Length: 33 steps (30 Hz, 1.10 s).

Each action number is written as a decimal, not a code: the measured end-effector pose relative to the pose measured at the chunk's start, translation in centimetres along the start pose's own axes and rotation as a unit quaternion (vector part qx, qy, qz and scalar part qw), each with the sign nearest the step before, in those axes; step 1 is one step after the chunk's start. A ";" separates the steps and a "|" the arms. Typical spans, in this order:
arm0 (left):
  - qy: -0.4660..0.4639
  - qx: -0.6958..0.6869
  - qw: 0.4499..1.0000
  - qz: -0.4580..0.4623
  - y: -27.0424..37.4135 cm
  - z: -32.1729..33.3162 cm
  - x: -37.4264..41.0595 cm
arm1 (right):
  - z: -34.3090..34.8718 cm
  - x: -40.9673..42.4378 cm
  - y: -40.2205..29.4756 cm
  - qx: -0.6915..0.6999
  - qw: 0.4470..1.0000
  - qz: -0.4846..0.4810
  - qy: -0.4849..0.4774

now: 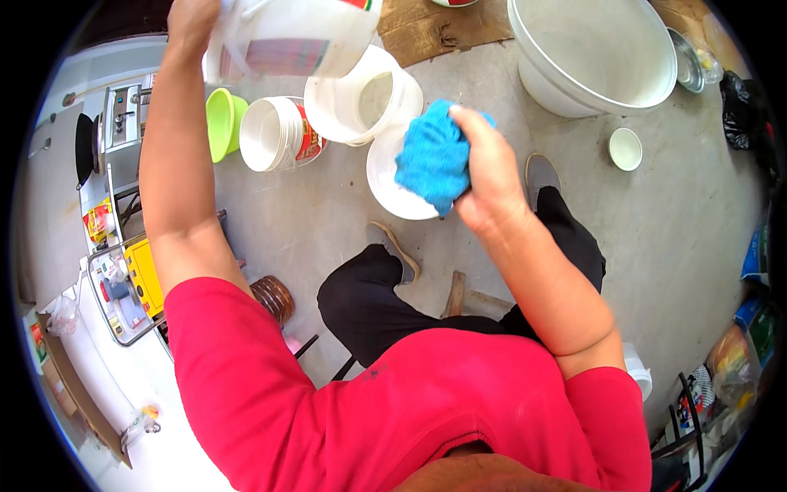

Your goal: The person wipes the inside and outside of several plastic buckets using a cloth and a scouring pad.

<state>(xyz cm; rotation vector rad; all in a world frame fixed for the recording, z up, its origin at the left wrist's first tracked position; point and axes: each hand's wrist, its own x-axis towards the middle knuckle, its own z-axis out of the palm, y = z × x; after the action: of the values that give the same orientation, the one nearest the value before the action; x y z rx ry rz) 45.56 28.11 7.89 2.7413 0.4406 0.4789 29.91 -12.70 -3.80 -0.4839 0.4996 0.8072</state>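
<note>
At the upper left, my left hand grips a white plastic bucket that is tipped on its side; the frame's top edge cuts off part of it. The bucket bears a colored label and is raised off the floor. My right hand is closed around a crumpled blue cloth. Below the cloth, a white bowl-shaped container stands on the floor, partly hidden by it. Just beyond is an open white bucket, close under the raised one.
Left of these are a white bucket with a red label and a green basin. A large white tub and a small bowl stand at right. A gas stove and a brown ribbed container lie leftward.
</note>
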 end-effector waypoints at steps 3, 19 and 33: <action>0.068 0.054 0.993 0.081 6.1 3.8 0.0 | -0.8 0.1 0.4 -0.006 1.000 0.007 -0.013; -0.011 0.156 0.983 0.094 10.2 27.6 -5.0 | -1.0 -0.5 -1.2 -0.022 0.998 0.023 0.055; -0.017 0.057 0.964 0.259 11.1 38.7 -19.4 | -2.0 -0.3 -1.5 -0.031 0.997 0.018 0.073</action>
<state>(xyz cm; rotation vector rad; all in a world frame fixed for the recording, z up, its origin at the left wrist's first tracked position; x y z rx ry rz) 45.30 1.31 -27.91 2.9594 -0.2826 0.5416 30.46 -14.94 -4.81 -0.5953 0.6205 0.8273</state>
